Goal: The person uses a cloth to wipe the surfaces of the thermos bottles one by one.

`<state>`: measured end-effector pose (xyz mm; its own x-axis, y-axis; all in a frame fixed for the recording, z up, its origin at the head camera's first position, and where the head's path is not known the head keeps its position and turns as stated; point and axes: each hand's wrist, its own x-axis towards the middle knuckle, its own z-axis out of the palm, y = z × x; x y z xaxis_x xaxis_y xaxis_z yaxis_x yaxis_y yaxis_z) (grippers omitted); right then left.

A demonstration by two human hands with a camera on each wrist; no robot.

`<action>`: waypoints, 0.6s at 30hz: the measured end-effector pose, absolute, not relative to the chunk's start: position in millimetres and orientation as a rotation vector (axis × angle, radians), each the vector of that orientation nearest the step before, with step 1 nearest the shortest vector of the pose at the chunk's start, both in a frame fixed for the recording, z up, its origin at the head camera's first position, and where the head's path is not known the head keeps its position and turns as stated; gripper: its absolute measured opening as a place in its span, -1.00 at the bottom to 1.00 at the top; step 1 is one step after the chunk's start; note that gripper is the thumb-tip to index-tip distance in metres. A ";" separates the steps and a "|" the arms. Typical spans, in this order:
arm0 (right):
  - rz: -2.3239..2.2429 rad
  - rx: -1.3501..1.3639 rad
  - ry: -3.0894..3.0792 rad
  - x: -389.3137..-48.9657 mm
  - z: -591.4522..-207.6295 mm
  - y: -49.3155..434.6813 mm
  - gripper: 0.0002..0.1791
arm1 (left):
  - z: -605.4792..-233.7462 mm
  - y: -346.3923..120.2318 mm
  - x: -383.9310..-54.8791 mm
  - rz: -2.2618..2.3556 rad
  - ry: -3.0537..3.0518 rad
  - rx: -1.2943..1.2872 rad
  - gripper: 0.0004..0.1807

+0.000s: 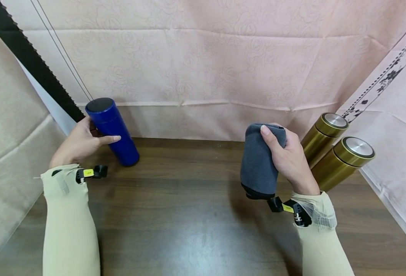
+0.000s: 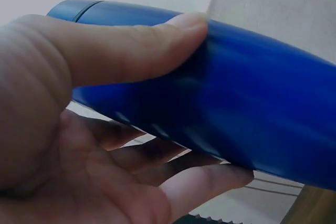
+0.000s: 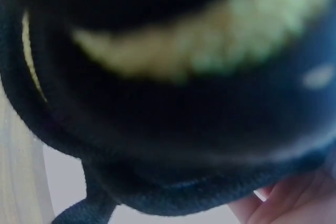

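Observation:
My left hand (image 1: pixel 80 142) grips a blue thermos flask (image 1: pixel 114 132) with a dark lid, at the table's back left. In the left wrist view the thumb lies across the flask's side, with the fingers round the other side. On the right, my right hand (image 1: pixel 292 159) holds a grey cloth pouch (image 1: pixel 259 165) above the table, thumb over its top. Black trim edges its lower end. From the right wrist view, a glossy dark round end (image 3: pixel 173 108) with a yellowish band shows inside the dark cloth; I cannot tell what it is.
Two gold thermos flasks, a rear one (image 1: pixel 321 132) and a front one (image 1: pixel 342 163), stand just right of my right hand. The brown wooden table (image 1: pixel 175 207) is bordered by a pale pink cloth (image 1: pixel 196 76) behind and white cloth (image 1: pixel 396 153) at the right.

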<state>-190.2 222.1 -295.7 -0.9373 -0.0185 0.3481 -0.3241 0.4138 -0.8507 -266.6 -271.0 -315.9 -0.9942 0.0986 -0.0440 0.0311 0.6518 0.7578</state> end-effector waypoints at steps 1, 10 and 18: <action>1.535 0.302 -2.387 -190.2 -295.8 221.8 -0.63 | -316.7 -272.2 -267.1 1.278 2.776 0.117 0.09; 1.532 0.308 -2.376 -188.3 -295.2 221.4 -0.66 | -317.1 -272.5 -268.0 1.189 2.802 0.146 0.13; 1.517 0.281 -2.369 -188.4 -293.9 221.7 -0.65 | -317.7 -274.2 -267.0 1.177 2.783 0.161 0.15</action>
<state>-188.4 221.7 -293.9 -0.9316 0.0037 0.3634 -0.3285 0.4192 -0.8464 -267.0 -274.2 -317.7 -0.9877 0.1426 -0.0648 0.0528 0.6927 0.7193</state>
